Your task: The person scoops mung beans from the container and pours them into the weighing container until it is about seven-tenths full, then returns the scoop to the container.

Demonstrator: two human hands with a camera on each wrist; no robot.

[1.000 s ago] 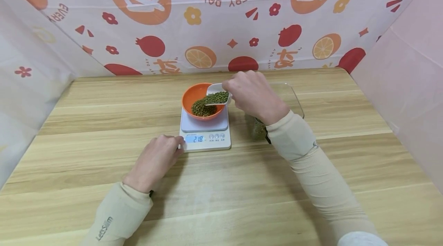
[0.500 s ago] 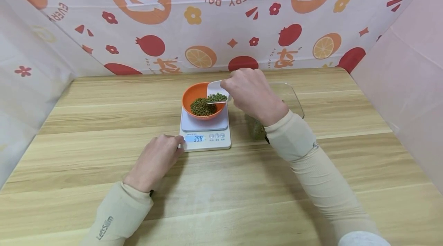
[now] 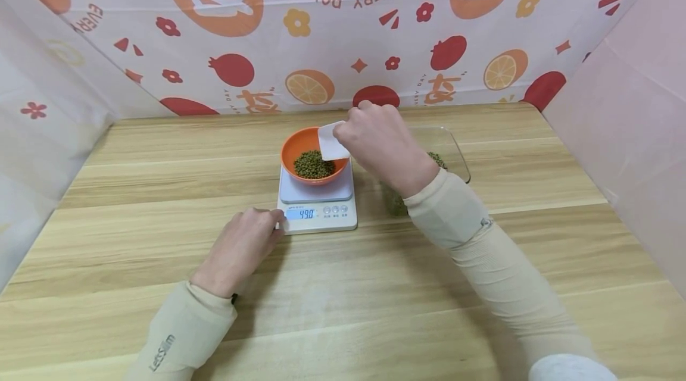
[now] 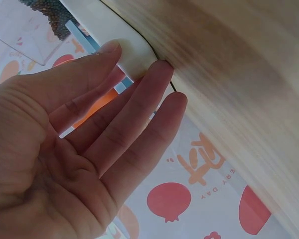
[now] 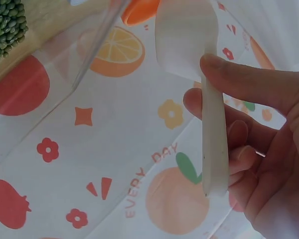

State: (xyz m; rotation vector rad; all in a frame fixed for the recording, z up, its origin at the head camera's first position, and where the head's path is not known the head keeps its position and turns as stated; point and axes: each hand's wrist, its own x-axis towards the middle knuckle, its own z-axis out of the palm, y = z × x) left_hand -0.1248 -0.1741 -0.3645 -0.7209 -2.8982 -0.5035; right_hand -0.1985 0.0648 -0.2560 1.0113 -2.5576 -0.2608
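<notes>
As left fingers (image 4: 144, 144) touch the scale (image 3: 318, 195), right fingers (image 5: 192, 100) pinch a scoop (image 5: 187, 42).

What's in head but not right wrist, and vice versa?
Head only: the left hand at the scale, its display reading 49.0, and the bean heap inside the orange bowl.
Right wrist only: the scoop handle along its length.
Both: right hand gripping the white scoop, the bowl (cropped in right wrist), green beans in the clear container, fruit-print backdrop.
</notes>
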